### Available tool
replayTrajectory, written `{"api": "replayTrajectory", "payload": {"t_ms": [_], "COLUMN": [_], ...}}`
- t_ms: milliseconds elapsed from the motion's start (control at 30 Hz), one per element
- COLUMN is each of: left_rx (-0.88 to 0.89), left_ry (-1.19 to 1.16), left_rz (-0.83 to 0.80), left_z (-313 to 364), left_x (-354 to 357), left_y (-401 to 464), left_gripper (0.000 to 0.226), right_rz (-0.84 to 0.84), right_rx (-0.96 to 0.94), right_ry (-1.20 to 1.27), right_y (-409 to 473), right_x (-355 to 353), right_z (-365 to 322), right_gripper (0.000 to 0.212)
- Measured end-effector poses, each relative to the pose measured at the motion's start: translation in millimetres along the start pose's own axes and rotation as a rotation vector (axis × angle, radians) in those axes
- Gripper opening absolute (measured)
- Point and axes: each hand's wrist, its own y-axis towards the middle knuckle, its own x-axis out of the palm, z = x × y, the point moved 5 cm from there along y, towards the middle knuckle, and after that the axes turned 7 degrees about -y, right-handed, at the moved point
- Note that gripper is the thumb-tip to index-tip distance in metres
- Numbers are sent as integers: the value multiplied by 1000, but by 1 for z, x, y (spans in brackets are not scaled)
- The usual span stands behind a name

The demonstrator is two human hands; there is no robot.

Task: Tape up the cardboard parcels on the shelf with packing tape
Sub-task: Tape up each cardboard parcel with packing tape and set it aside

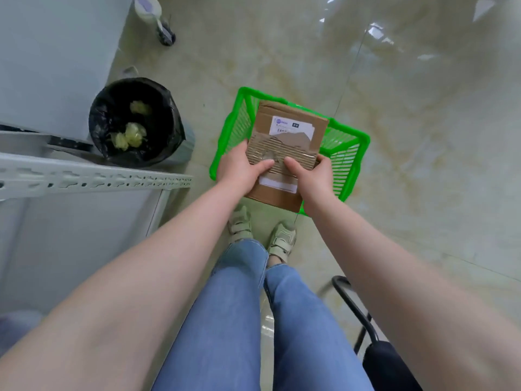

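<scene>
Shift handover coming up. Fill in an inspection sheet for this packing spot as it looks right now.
Surface: glossy marbled floor tiles; grey metal shelf at the left.
Job's things: cardboard parcel held above the green basket; its top paper layer is torn, a clear shiny strip lies across the tear. No tape roll seen.
Clutter: bin with black liner holding crumpled yellowish scraps.
Hands: left hand and right hand grip the parcel's near end, thumbs on top.
Cables: nothing seen.
Surroundings: black chair frame at lower right; pale container and a small dark object on the floor at the top.
</scene>
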Motion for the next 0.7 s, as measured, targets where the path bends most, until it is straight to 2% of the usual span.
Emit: {"api": "replayTrajectory", "payload": {"t_ms": [267, 467, 700], "left_rx": [-110, -188, -166], "left_ry": [-7, 5, 26], "left_rz": [-13, 47, 89], "left_z": [-68, -125, -168], "left_x": [76, 117, 146], "left_y": [128, 230, 294], "left_gripper": [51, 65, 52], "right_rz": [3, 7, 10], "right_rx": [64, 58, 98], "right_ry": [-23, -55, -54], "right_y": [135, 230, 292], "right_x": [69, 130, 179], "right_z": [76, 113, 147], "right_gripper": [53, 50, 45]}}
